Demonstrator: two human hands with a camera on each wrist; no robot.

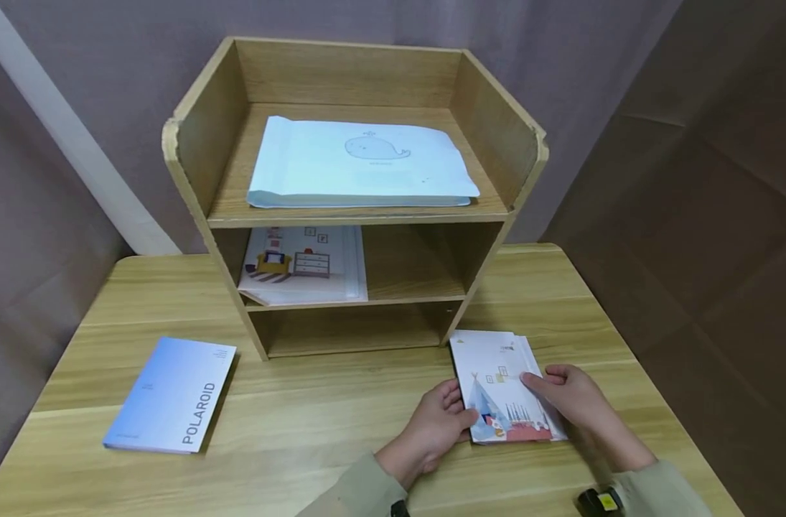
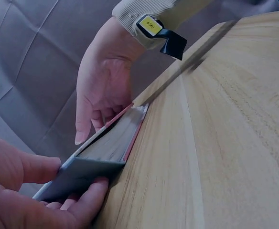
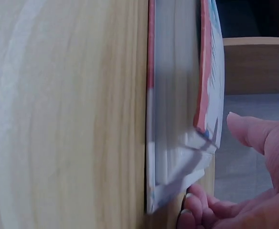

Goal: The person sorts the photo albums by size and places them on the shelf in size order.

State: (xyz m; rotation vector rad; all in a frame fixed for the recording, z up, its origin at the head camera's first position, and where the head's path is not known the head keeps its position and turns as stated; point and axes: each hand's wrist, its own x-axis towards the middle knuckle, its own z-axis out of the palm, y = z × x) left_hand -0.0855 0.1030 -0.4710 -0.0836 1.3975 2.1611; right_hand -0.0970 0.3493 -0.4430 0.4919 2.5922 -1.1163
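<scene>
A small hardcover book point(image 1: 496, 391) with a tent drawing on its white cover lies on the table, right of the shelf. My left hand point(image 1: 434, 424) holds its spine side, thumb at the cover's edge. In the left wrist view, the left fingers point(image 2: 89, 198) press along the grey-blue spine. At the opposite side is my right hand point(image 1: 576, 395), thumb over the cover and fingers curled by the page edge. The right wrist view shows the right thumb point(image 3: 247, 131) right by the cover, whose red-edged front point(image 3: 204, 95) stands slightly away from the pages.
A wooden shelf unit point(image 1: 354, 215) stands at the back. Its top holds a large pale-blue whale-print book point(image 1: 360, 169); its middle level holds a white illustrated book point(image 1: 309, 266). A blue-white POLAROID book point(image 1: 169, 398) lies on the table point(image 1: 289, 445) at left.
</scene>
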